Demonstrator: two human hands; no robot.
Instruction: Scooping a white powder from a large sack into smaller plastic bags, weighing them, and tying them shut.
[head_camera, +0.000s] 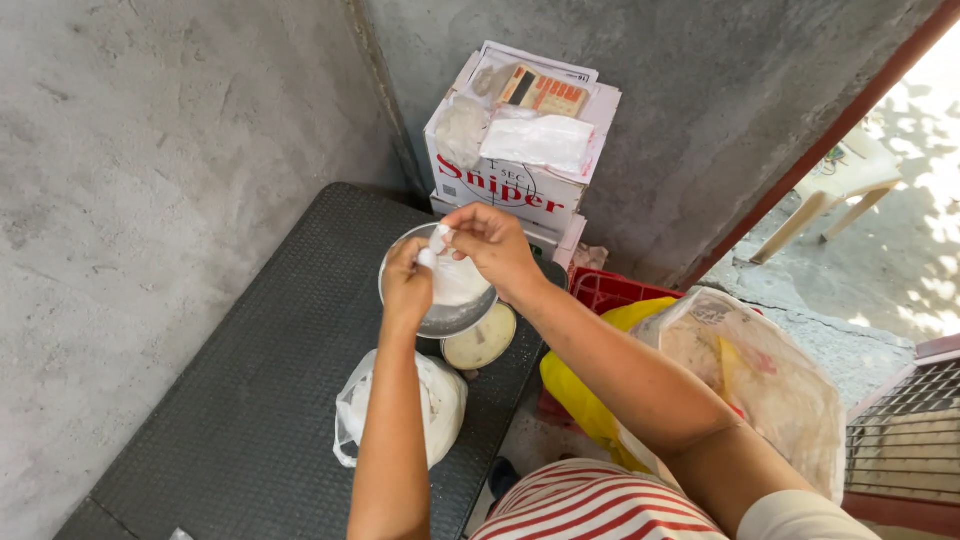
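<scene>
Furthest left, below my forearm, one white plastic bag (432, 405) full of white stuff lies on the dark ribbed table (250, 380), well apart from my fingers. Next comes my left hand (405, 285), clenched around the neck of a single small clear bag (458, 282) of white powder, thumb and fingers pinching it just under the top. The small bag hangs with its long axis upright, its bulge below my fingers and sitting in the one metal bowl (440, 322) on the table. My right hand (492, 245) is above and to the right, fingertips closed on the twisted top of the same bag, so both hands grasp it and touch each other; the left is the lower one, nearer the bag's body. Just beside the bowl, towards me, lies one round pale lid (482, 340). Behind the bowl stands a stack of cardboard boxes (515, 180), two as far as I can tell, with packets and a calculator on top. Further right I count one red crate (610, 290), one yellow bag (585, 395) and one big translucent sack (770, 385).
</scene>
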